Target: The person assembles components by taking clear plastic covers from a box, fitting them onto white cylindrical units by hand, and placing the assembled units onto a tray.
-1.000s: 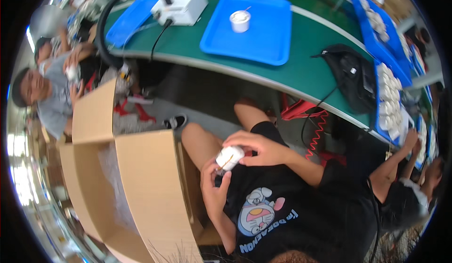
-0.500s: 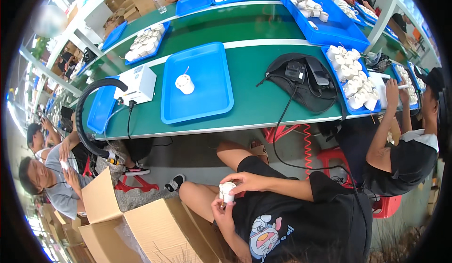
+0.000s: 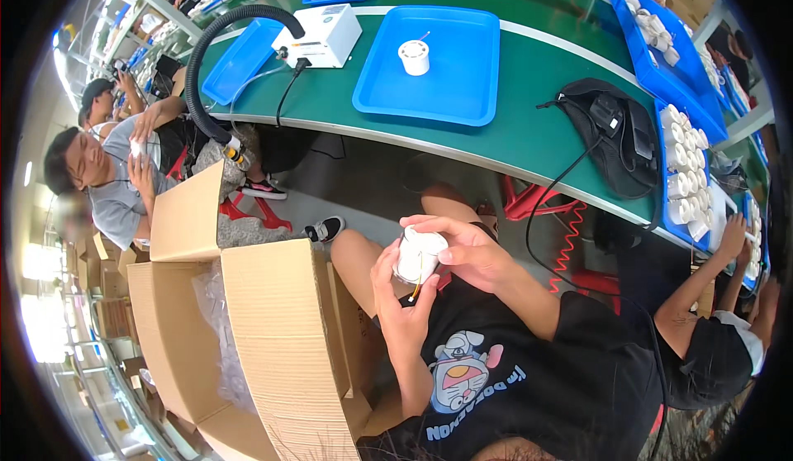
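Note:
A white, round plastic housing [image 3: 417, 256] with thin coloured wires hanging from it is held between both my hands above my lap. My left hand [image 3: 401, 300] wraps it from the left and below, with the fingers close to the wires. From the right and above, my right hand [image 3: 471, 250] grips the rim, thumb against the near side. A similar white housing [image 3: 415, 58] with a short wire stands upright in the blue tray [image 3: 450, 107] on the green table. What is inside the held housing cannot be made out.
An open cardboard box [image 3: 277, 329] with clear plastic inside stands at my left. On the table are a white machine with a black hose [image 3: 330, 35], a black bag [image 3: 611, 135] and a blue tray of white housings [image 3: 687, 172]. Co-workers sit on both sides.
The view has turned, so the table sits higher and the box shows more. My hands have brought the housing nearer and turned it; its wires now show clearly.

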A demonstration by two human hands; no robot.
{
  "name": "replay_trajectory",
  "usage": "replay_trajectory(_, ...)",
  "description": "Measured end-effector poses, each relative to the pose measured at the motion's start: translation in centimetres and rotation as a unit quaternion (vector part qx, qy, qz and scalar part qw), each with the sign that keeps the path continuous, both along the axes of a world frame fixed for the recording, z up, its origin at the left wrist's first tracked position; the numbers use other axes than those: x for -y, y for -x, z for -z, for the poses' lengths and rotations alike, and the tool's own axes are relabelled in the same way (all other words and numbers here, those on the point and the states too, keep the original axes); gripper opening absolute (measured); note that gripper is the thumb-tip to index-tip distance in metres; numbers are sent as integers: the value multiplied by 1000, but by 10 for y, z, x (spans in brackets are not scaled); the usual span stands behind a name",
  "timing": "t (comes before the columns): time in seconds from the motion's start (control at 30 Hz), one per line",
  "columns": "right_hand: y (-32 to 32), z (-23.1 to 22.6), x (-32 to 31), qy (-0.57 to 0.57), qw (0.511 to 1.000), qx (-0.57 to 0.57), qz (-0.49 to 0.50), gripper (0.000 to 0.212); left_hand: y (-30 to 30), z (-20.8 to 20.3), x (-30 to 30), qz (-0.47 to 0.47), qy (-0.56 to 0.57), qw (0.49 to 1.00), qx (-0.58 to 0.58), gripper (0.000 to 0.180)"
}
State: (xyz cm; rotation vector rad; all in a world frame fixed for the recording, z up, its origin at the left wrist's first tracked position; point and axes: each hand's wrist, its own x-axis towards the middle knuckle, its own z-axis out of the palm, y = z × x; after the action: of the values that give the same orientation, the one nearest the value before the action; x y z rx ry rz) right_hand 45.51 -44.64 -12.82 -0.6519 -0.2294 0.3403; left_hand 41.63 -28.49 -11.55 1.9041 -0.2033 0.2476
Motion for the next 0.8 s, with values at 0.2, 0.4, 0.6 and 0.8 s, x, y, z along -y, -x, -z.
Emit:
replay_trajectory(0.2, 8, 7, 0, -3, 1000, -10, -10, 41, 8, 1, 0, 25, 67, 995, -67, 62)
replay_trajectory(0.4, 9, 8, -1, 18, 999, -26, -13, 41, 10, 12, -1, 20, 86, 996, -35, 63)
replay_trajectory(0.6, 10, 9, -5, 4, 999, -33, -22, 38, 12, 13, -2, 21, 78, 996, -48, 63)
replay_trajectory(0.8, 4, 17, -10, -15, 998, -56, -38, 38, 9, 28, -4, -8, 107, 994, -20, 61)
